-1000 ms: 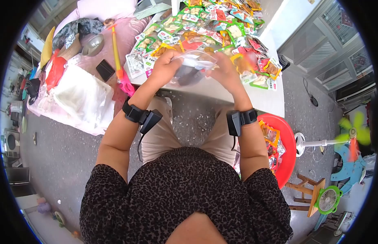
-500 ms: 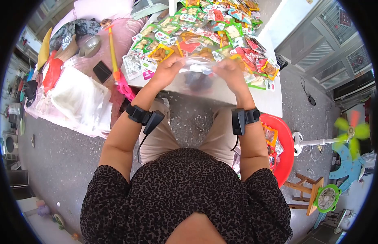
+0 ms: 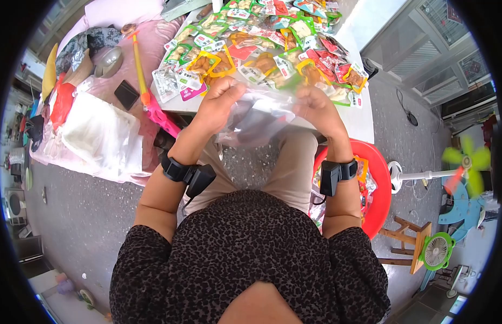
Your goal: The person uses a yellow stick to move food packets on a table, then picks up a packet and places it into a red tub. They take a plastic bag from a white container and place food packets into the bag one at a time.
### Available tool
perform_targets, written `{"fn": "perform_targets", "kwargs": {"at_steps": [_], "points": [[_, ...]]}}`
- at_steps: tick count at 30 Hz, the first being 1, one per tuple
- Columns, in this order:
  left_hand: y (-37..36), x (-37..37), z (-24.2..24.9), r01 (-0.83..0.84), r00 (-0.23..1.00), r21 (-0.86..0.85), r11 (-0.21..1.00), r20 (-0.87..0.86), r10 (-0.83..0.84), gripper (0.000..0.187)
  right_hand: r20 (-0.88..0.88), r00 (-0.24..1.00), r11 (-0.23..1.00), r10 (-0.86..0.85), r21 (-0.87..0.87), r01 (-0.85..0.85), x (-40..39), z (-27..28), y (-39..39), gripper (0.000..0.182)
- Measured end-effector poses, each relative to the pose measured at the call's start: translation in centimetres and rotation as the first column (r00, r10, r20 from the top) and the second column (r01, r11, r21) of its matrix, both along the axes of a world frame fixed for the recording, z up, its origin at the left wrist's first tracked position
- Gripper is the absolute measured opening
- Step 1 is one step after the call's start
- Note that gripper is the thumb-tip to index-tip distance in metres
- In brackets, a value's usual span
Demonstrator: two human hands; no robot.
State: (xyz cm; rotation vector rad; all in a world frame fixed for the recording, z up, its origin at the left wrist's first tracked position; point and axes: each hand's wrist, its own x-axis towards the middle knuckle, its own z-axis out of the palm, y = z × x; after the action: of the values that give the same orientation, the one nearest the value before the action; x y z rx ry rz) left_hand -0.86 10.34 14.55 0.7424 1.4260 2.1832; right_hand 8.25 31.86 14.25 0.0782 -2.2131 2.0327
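Note:
A clear plastic bag hangs between my hands, just over the near edge of the table. My left hand pinches its upper left side, thumb pressed against the fingers. At the upper right side, my right hand is closed on the bag, its fingertips slightly blurred. Something dark shows through the plastic. Behind the bag, many small colourful snack packets lie heaped on the table, some with orange, green or red borders.
A red tub holding more packets stands on the floor by my right arm. On the left, a pink-covered bed carries white plastic sheets, a dark phone-like object and a metal bowl. A fan and a wooden stool stand right.
The bag has come closer to me and now hangs wider and lower between my hands. Both hands have shifted slightly toward my body, with the right hand a little farther right.

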Motion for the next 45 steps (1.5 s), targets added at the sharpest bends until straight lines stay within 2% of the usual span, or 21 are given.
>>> {"fn": "perform_targets", "kwargs": {"at_steps": [1, 4, 7, 8, 11, 14, 17, 18, 22, 24, 25, 27, 29, 31, 33, 35, 36, 37, 39, 42, 45], "points": [[0.0, 0.0, -0.5, -0.041, 0.998, -0.057, 0.998, -0.044, 0.038, 0.015, 0.018, 0.999, 1.000, 0.029, -0.006, -0.028, 0.3, 0.7, -0.5, 0.020], [0.3, 0.6, -1.7, -0.095, 0.991, -0.158, 0.983, -0.105, 0.079, 0.017, -0.260, 0.962, 0.897, 0.079, 0.440, 0.045, 0.5, 2.5, -2.1, 0.028], [0.6, 1.3, -2.3, -0.098, 0.992, -0.159, 0.982, -0.097, 0.083, 0.017, 0.023, 0.988, 0.885, 0.156, 0.440, -0.150, 0.4, 3.5, -3.9, 0.031], [0.6, 1.6, -2.3, -0.102, 0.992, -0.153, 0.983, -0.085, 0.089, 0.016, 0.185, 0.975, 0.894, 0.121, 0.406, -0.189, 0.4, 4.1, -4.4, 0.028], [0.7, 2.8, -2.0, -0.127, 0.989, -0.109, 0.986, -0.090, 0.118, 0.014, 0.145, 0.989, 0.949, -0.009, 0.313, -0.037, 0.8, 3.1, -4.4, 0.024], [0.8, 3.2, -2.2, -0.141, 0.988, -0.104, 0.984, -0.078, 0.134, 0.014, 0.243, 0.966, 0.944, 0.092, 0.288, -0.163, 1.0, 3.2, -4.6, 0.021], [0.9, 2.8, -3.0, -0.128, 0.991, -0.107, 0.986, -0.040, 0.125, 0.014, -0.061, 0.989, 0.830, 0.131, 0.552, -0.076, 1.5, 1.8, -5.1, 0.020], [0.9, 3.1, -3.2, -0.124, 0.991, -0.104, 0.987, -0.060, 0.118, 0.014, 0.013, 0.994, 0.828, 0.107, 0.552, -0.096, 1.8, 2.1, -5.0, 0.018], [1.3, 3.5, -4.8, -0.120, 0.990, -0.124, 0.985, -0.083, 0.110, 0.015, -0.130, 0.984, 0.683, 0.119, 0.730, 0.014, 2.5, 0.5, -4.6, 0.015], [1.2, 3.6, -4.7, -0.041, 0.993, -0.217, 0.975, -0.118, 0.016, 0.015, -0.164, 0.972, 0.650, 0.170, 0.760, 0.015, 3.3, 0.5, -4.3, 0.014], [1.1, 3.6, -4.5, 0.003, 0.991, -0.267, 0.964, -0.128, -0.039, 0.015, -0.170, 0.975, 0.698, 0.142, 0.716, 0.023, 3.8, 0.5, -3.8, 0.013], [1.2, 3.7, -3.4, -0.011, 0.990, -0.226, 0.974, -0.139, -0.021, 0.015, -0.171, 0.983, 0.788, 0.069, 0.614, 0.051, 5.2, 0.7, -2.1, 0.012], [0.9, 2.7, -4.1, -0.030, 0.979, -0.242, 0.970, -0.203, -0.021, 0.017, -0.168, 0.980, 0.829, -0.109, 0.529, 0.183, 7.5, 1.0, 0.2, 0.009], [-0.1, 1.5, -5.9, 0.010, 0.983, -0.281, 0.960, -0.175, -0.061, 0.016, -0.056, 0.951, 0.868, -0.304, 0.396, 0.300, 10.3, 1.4, 2.9, 0.006], [-1.3, 1.1, -7.5, 0.023, 0.988, -0.356, 0.934, -0.133, -0.075, 0.015, -0.027, 0.890, 0.829, -0.456, 0.351, 0.435, 13.6, 0.5, 6.6, 0.006], [-3.0, 0.5, -10.1, 0.004, 0.984, -0.466, 0.885, -0.154, -0.085, 0.014, -0.043, 0.808, 0.730, -0.587, 0.403, 0.552, 16.9, 0.0, 9.5, 0.006], [-4.0, 0.1, -12.2, -0.028, 0.976, -0.534, 0.845, -0.197, -0.093, 0.013, 0.023, 0.768, 0.747, -0.640, 0.254, 0.615, 18.1, -0.1, 10.1, 0.008], [-4.8, -0.1, -13.9, -0.065, 0.965, -0.595, 0.801, -0.243, -0.102, 0.012, 0.032, 0.725, 0.691, -0.688, 0.334, 0.641, 20.1, -1.7, 12.5, 0.010], [-6.3, 0.1, -15.9, -0.043, 0.978, -0.629, 0.776, -0.186, -0.097, 0.012, 0.061, 0.643, 0.585, -0.763, 0.490, 0.647, 23.4, -3.7, 15.3, 0.012], [-7.2, 0.9, -16.1, -0.057, 0.975, -0.683, 0.729, -0.194, -0.105, 0.013, 0.262, 0.593, 0.647, -0.761, 0.252, 0.720, 27.2, -7.7, 17.0, 0.012], [-7.5, 1.0, -16.9, -0.051, 0.978, -0.682, 0.729, -0.182, -0.102, 0.014, 0.336, 0.482, 0.533, -0.809, 0.073, 0.843, 30.0, -7.6, 15.8, 0.010]]}}
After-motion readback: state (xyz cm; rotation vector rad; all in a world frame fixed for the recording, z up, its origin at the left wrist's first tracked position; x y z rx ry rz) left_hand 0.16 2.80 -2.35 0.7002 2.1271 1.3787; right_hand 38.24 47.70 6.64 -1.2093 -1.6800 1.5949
